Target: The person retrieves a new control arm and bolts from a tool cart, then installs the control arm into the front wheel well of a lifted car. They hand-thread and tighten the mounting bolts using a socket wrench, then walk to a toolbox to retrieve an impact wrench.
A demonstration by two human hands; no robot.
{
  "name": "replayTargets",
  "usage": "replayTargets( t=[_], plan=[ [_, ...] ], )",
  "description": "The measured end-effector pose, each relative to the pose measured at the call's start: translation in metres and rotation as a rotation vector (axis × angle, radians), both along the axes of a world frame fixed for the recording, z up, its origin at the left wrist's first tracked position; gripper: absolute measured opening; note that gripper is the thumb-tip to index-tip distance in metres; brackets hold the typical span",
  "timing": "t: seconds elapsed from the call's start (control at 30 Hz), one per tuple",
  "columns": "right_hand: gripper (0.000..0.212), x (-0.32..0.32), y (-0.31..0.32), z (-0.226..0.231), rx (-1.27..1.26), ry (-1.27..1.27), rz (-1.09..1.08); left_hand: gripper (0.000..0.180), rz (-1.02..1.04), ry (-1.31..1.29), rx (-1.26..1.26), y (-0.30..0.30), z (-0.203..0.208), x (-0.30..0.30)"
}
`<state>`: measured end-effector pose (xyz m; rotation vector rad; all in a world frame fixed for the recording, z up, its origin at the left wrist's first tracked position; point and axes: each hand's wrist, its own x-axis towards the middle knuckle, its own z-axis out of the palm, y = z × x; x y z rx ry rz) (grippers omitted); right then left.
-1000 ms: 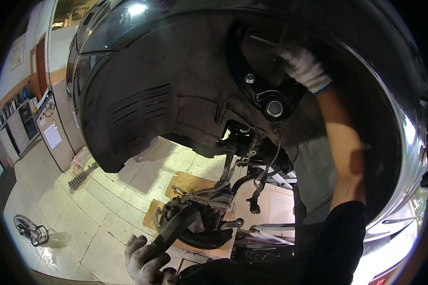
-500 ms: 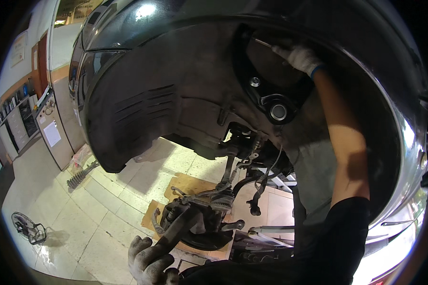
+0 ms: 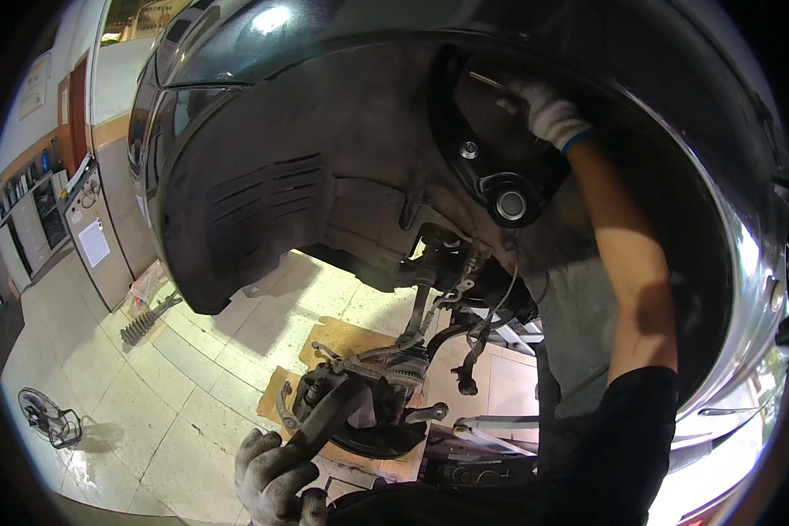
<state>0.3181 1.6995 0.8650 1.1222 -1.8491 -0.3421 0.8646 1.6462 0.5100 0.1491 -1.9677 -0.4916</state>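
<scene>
High in the wheel arch, my right hand [image 3: 548,114], in a pale glove with a blue cuff, closes on a thin metal rod-shaped tool [image 3: 485,80]. The tool reaches left toward a black curved metal plate [image 3: 448,127] that carries a bolt head [image 3: 469,151] and a round silver-centred fitting [image 3: 509,206]. My left hand [image 3: 272,482], in a dirty grey glove, is low in view with its fingers wrapped round a dark cylindrical tube [image 3: 329,421]. Behind that tube hangs the wheel hub assembly [image 3: 381,438] with its dark round shield.
A wheel-arch liner [image 3: 263,193] and dark car body surround my right arm. Hanging cable [image 3: 508,294] and linkage [image 3: 421,302] run below. Cardboard [image 3: 333,336] lies on the tiled floor under the hub. A coil spring [image 3: 149,323], fan [image 3: 51,419] and cabinet [image 3: 101,241] stand left.
My right hand has shifted slightly left and its fingers have turned around the metal tool. My left hand and the dark tube keep nearly the same place.
</scene>
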Motion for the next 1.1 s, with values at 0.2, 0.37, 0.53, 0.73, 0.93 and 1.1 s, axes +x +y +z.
replayTargets(
  t=[0.2, 0.37, 0.53, 0.73, 0.93, 1.1],
  plan=[
    [0.050, -0.021, -0.005, 0.000, -0.100, -0.366, 0.220, 0.023, -0.020, 0.005, 0.004, -0.001, 0.003, 0.000],
    [0.055, -0.013, -0.005, 0.008, -0.070, -0.105, -0.207, 0.022, -0.018, 0.007, 0.011, 0.001, 0.004, 0.000],
    [0.049, 0.008, -0.001, 0.004, 0.000, -0.053, 0.109, 0.021, -0.019, 0.006, 0.012, 0.000, 0.004, 0.000],
    [0.048, 0.001, -0.005, 0.002, 0.004, -0.111, -0.052, 0.020, -0.025, 0.020, 0.007, -0.001, 0.004, -0.002],
    [0.043, -0.013, -0.003, -0.008, 0.072, 0.395, -0.014, 0.019, -0.015, 0.034, -0.005, -0.002, 0.002, -0.003],
    [0.044, -0.013, 0.005, -0.005, 0.165, 0.460, -0.198, 0.019, -0.004, 0.047, -0.022, -0.002, -0.001, -0.004]
  ],
)
